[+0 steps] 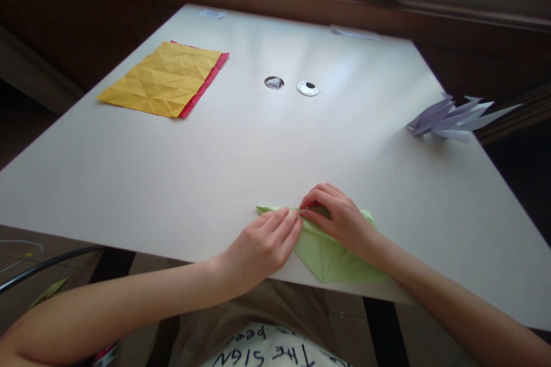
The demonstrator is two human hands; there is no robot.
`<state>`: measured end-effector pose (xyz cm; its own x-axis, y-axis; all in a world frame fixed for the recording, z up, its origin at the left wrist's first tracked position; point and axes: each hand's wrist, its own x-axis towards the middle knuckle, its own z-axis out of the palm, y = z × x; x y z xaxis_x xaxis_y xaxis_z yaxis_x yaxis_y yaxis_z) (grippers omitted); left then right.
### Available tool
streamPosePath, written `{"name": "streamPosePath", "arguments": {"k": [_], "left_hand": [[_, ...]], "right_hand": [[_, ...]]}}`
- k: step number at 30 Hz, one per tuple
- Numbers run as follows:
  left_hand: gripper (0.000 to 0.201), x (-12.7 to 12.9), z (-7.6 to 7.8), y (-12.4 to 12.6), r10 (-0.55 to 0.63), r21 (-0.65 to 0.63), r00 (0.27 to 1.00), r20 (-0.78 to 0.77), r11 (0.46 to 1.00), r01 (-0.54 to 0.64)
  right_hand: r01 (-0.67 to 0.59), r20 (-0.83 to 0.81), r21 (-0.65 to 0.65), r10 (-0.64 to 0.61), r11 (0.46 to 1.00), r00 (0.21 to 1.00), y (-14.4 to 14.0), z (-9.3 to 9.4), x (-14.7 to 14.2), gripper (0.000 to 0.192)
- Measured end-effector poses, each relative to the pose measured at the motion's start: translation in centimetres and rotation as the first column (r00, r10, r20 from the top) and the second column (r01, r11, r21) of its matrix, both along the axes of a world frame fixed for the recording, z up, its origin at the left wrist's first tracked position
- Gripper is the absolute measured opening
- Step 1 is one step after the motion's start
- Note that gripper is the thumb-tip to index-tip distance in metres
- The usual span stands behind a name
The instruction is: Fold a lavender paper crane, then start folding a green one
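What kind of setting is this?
Probably a paper-craft desk by a window: both hands press green folded paper on a white table, with creased yellow paper and a finished lilac origami piece nearby.

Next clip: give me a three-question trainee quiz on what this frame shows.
1. True or false: both hands press on the green paper at the table's near edge.
2. Which sheet lies on top at the far left: A) red, B) yellow, C) purple?
3. Fill in: the folded purple paper piece sits at the table's ____ edge.

Key
1. True. The left hand and right hand meet fingertip to fingertip on the green paper.
2. B. The yellow sheet covers the red sheet, which shows only along one side.
3. Right. The purple paper piece rests there on the white table.
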<state>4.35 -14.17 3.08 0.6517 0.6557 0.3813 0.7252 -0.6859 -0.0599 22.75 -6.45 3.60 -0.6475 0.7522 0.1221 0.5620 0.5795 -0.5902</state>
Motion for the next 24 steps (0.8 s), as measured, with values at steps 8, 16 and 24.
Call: {"name": "streamPosePath", "arguments": {"k": [8, 16, 24], "left_hand": [[0.036, -0.3, -0.2, -1.7, 0.07, -0.096, 0.998, -0.004, 0.993, -0.07], [0.045, -0.7, -0.5, -1.9, 0.104, -0.246, 0.993, 0.055, 0.965, -0.087], [0.045, -1.0, -0.3, -2.2, 0.14, -0.225, 0.989, 0.045, 0.966, -0.126]], "right_hand": [[-0.005, 0.0, -0.009, 0.005, 1.0, 1.0, -0.1, 0.1, 0.0, 0.006], [-0.002, 0.0, -0.014, 0.002, 1.0, 1.0, 0.0, 0.0, 0.0, 0.007], [-0.004, 0.012, -0.028, 0.005, 1.0, 1.0, 0.0, 0.0, 0.0, 0.008]]}}
